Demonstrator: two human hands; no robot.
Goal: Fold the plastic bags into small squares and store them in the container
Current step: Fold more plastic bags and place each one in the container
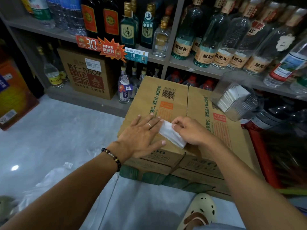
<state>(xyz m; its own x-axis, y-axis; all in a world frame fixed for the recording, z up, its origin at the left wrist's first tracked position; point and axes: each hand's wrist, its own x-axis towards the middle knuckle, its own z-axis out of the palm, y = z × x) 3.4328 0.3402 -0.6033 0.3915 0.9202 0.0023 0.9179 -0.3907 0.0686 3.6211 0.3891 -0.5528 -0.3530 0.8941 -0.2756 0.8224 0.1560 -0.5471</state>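
A white plastic bag (171,134), folded into a narrow strip, lies on top of a brown cardboard box (181,100). My left hand (142,135) lies flat on the box with straight fingers, its fingertips touching the strip's left edge. My right hand (189,130) has its fingers curled over the strip's far end and pinches it. A clear plastic container (235,100) holding several folded white bags stands tilted at the box's far right corner.
Shelves of glass bottles (216,47) fill the background, with a printed carton (86,73) on the lower shelf. Loose clear bags (49,178) lie on the grey floor at the left. A red crate (259,146) sits right of the box. My sandalled foot (199,211) is below.
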